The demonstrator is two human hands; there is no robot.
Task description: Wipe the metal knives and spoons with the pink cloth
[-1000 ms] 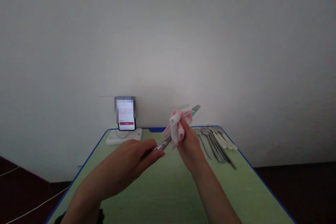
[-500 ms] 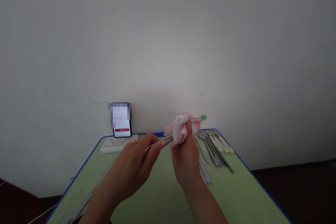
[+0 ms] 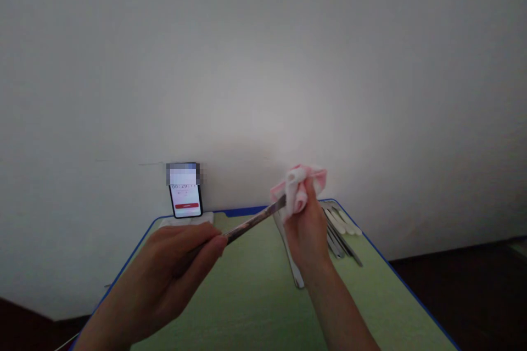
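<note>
My left hand (image 3: pixel 177 269) is closed around one end of a long, shiny piece of metal cutlery (image 3: pixel 255 221). The other end runs into a crumpled pink and white cloth (image 3: pixel 298 189), which hides its tip, so I cannot tell its kind. My right hand (image 3: pixel 308 230) is closed on the cloth, bunched about that end above the table. Under the right wrist lies another piece of metal cutlery (image 3: pixel 295 273), partly covered by the hand.
Several metal pieces of cutlery (image 3: pixel 343 248) and white-handled ones (image 3: pixel 349 225) lie at the back right of the green, blue-edged table (image 3: pixel 230 307). A phone (image 3: pixel 186 197) showing a timer leans on the wall (image 3: pixel 263 77) above a white object (image 3: pixel 206 219).
My hands have moved apart: the left back toward me, the right with the cloth slightly up and rightward. More of the metal cutlery shows between them. The view has shifted slightly.
</note>
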